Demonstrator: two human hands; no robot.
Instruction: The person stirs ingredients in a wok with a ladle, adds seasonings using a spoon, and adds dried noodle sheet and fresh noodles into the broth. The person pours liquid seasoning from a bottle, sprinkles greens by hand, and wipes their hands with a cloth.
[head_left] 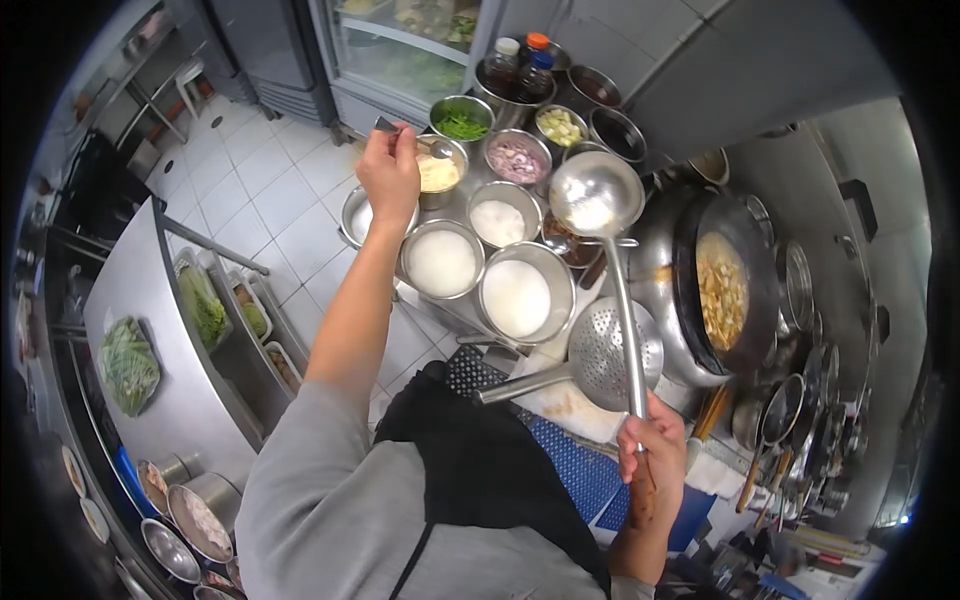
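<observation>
My left hand point(390, 180), its fingers closed, grips a small metal spoon point(436, 149) over a pot of pale yellow minced food point(440, 176). A long ladle point(628, 330) is in my right hand point(655, 447), which wraps round its wooden handle. The ladle's bowl point(597, 185) hangs near the seasoning pots, with a whitish patch inside that could be contents or glare. Under its shaft lies a perforated skimmer point(610, 345). White granular or powdery stuff fills several pots, among them one large pot point(515, 298). To the right, a wok point(690, 280) contains browned pieces of food point(722, 290).
Chopped greens point(462, 124), sliced purple onion point(517, 158) and capped bottles point(535, 65) stand at the back, before a glass-door fridge point(400, 60). On the left, a steel counter point(130, 290) bears bagged green vegetables point(129, 366). Pans and utensils line the right side.
</observation>
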